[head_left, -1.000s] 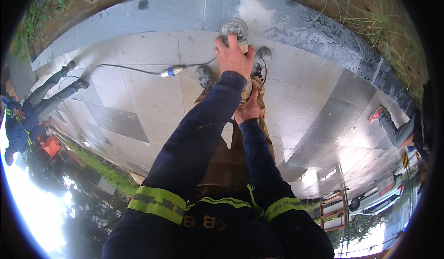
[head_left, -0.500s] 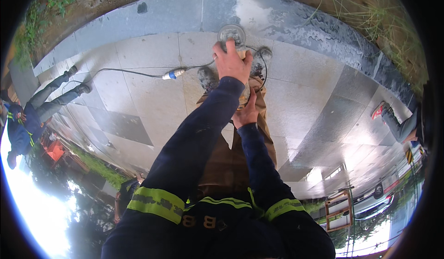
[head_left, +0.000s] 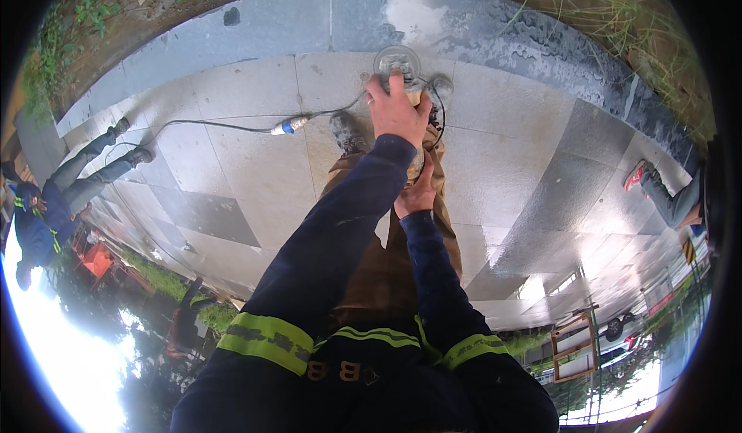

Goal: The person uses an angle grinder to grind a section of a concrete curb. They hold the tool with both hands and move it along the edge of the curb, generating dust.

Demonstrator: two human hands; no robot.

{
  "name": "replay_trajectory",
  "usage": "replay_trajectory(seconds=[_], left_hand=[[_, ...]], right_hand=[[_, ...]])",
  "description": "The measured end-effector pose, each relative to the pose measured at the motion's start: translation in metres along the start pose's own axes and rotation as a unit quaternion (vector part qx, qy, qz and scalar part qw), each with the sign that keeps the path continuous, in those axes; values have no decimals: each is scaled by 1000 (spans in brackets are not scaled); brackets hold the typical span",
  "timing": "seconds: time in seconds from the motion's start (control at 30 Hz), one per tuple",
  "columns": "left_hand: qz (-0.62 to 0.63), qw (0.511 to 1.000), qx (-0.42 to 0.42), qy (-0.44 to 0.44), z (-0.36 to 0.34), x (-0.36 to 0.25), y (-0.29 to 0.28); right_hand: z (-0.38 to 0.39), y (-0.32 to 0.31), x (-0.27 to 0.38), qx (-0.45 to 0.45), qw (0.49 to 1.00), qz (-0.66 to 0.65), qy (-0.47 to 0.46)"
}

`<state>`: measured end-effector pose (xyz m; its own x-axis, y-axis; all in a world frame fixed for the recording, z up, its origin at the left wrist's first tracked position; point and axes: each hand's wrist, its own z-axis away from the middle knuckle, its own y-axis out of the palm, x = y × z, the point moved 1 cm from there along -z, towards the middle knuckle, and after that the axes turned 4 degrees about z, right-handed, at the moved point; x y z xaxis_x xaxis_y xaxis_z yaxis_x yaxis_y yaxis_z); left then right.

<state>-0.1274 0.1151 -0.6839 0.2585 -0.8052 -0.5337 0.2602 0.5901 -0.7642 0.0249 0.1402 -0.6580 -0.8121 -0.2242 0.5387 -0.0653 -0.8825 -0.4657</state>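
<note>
My left hand (head_left: 398, 112) is stretched forward and grips the front of a hand-held grinder. Its round grey disc (head_left: 398, 62) lies flat on the wet grey stone paving (head_left: 247, 100), at the edge of a darker kerb slab. My right hand (head_left: 418, 195) is closer to my body and closed on the rear of the tool, which my left arm mostly hides. My boots (head_left: 347, 131) stand either side of the tool. Dark sleeves with yellow reflective bands cover both arms.
A black cable runs left from the grinder through a blue and white plug coupling (head_left: 284, 127). A person in blue work clothes (head_left: 46, 209) is at the far left. Another person's leg with a red shoe (head_left: 657, 185) is at the right. Grass and soil border the kerb.
My hands and the grinder have drifted slightly toward me and to the right on the paving. Both hands keep their grip. The person at the left has shifted a little.
</note>
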Motion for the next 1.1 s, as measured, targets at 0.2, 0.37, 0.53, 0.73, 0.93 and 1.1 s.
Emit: replay_trajectory(seconds=[0.2, 0.37, 0.53, 0.73, 0.93, 1.1], left_hand=[[10, 998, -53, 34, 0, 4, 5], [14, 999, -18, 41, 6, 3, 9], [12, 999, -34, 38, 5, 0, 9], [20, 999, -2, 30, 4, -6, 9], [-2, 999, -31, 17, 6, -6, 9], [-3, 999, -1, 49, 8, -8, 13]], right_hand=[[-2, 5, -6, 1, 1000, 17, -19], [3, 5, -9, -42, 999, -19, -25], [0, 9, -17, -5, 1000, -13, 16], [-5, 13, -24, -41, 997, -60, -38], [-1, 9, -22, -16, 1000, 0, 7], [1, 6, -17, -59, 997, -49, -19]])
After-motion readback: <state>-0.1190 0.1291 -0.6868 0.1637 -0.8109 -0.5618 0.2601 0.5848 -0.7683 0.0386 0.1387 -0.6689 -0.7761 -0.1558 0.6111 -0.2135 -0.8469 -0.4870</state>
